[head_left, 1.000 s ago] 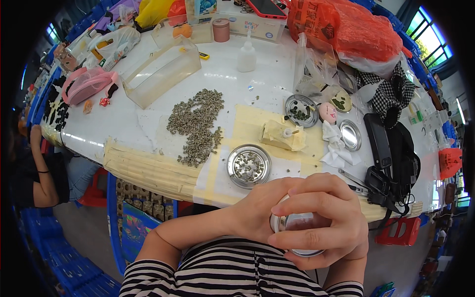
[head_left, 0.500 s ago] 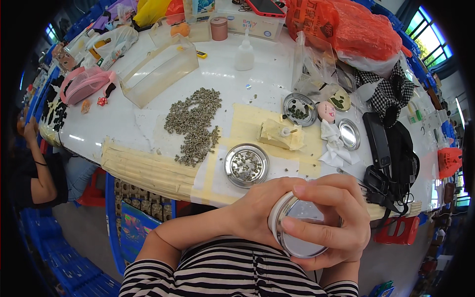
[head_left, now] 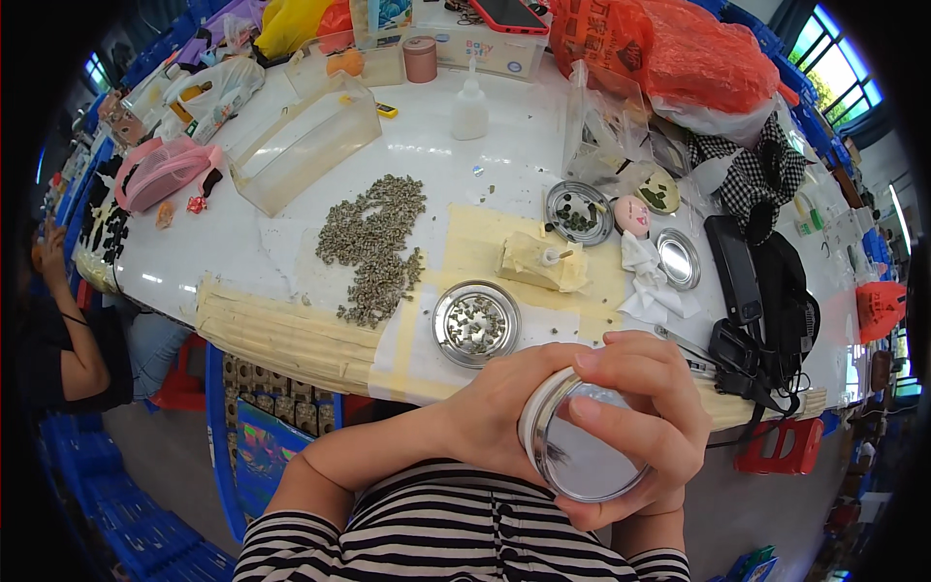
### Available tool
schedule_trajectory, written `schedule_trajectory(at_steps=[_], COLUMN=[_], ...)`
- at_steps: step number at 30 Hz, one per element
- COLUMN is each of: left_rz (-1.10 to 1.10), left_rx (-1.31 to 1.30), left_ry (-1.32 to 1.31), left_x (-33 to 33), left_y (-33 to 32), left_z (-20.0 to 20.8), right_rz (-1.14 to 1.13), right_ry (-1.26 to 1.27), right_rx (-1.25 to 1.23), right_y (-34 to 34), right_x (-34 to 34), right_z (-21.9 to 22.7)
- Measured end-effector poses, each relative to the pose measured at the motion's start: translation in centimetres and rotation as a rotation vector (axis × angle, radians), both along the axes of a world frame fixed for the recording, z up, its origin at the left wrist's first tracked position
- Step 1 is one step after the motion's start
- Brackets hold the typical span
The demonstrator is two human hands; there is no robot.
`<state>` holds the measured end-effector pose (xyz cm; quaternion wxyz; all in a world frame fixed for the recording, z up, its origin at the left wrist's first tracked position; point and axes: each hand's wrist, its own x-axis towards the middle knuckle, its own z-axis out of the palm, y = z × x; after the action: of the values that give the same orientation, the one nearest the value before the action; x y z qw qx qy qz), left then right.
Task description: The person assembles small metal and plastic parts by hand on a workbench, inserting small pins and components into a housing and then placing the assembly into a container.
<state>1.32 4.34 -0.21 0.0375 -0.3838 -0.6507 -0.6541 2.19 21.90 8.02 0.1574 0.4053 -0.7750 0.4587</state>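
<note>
In front of my striped top I hold a round jar with a shiny silver lid (head_left: 592, 456) and a pale side, tilted so the lid faces up. My left hand (head_left: 497, 412) is wrapped round the jar's side, its fingers mostly hidden behind it. Over the lid curve the fingers of my right hand (head_left: 659, 417), gripping its rim. Just beyond, on the table edge, sits a round metal dish (head_left: 512, 308) with small grey-green pieces in it. A heap of similar small pieces (head_left: 373, 242) lies left of that dish.
A tape-wrapped block (head_left: 529, 267) stands past the dish. Further right are another metal dish (head_left: 609, 228) of dark pieces, a loose silver lid (head_left: 679, 260), crumpled tissue (head_left: 640, 272) and a black bag (head_left: 790, 301). A squeeze bottle (head_left: 470, 112) and clear bin (head_left: 310, 145) stand behind.
My right hand has shifted slightly left and turned on the lid, uncovering more of its face. The left hand keeps its hold. The whole view has shifted slightly.
</note>
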Motion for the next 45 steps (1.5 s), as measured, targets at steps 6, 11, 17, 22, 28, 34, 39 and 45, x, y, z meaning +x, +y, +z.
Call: schedule_trajectory(at_steps=[6, 11, 17, 22, 28, 34, 39, 45], left_rz=[-0.132, -0.225, -0.243, -0.239, -0.3, -0.279, -0.217, -0.025], left_rx=[0.033, -0.02, 0.046, -0.041, 0.003, 0.018, 0.062, 0.173], left_ry=[-0.072, -0.01, -0.097, -0.01, -0.085, -0.074, -0.049, 0.067], left_x=[-0.3, -0.1, 0.3, 0.3, 0.7, 1.0, 1.1, 1.5], left_y=[0.1, 0.5, 0.3, 0.1, 0.4, -0.6, -1.5, -1.6], left_z=[-0.2, -0.3, 1.1, 1.4, 2.2, 3.0, 4.5, 6.4], right_rz=[0.253, 0.351, 0.267, 0.217, 0.207, 0.137, 0.19, 0.015], right_ry=[0.038, 0.041, 0.103, 0.222, 0.231, 0.058, -0.082, -0.055], right_rx=[-0.044, -0.054, -0.12, -0.077, -0.175, -0.515, -0.746, -0.875], right_y=[0.6, 0.9, 0.7, 0.7, 1.7, 4.3, 8.3, 10.0], right_x=[-1.8, -2.1, -1.5, -0.1, 0.3, 1.0, 2.9, 4.6], right_z=[-0.4, 0.3, -0.1, 0.4, 1.2, -0.6, -1.1, -2.0])
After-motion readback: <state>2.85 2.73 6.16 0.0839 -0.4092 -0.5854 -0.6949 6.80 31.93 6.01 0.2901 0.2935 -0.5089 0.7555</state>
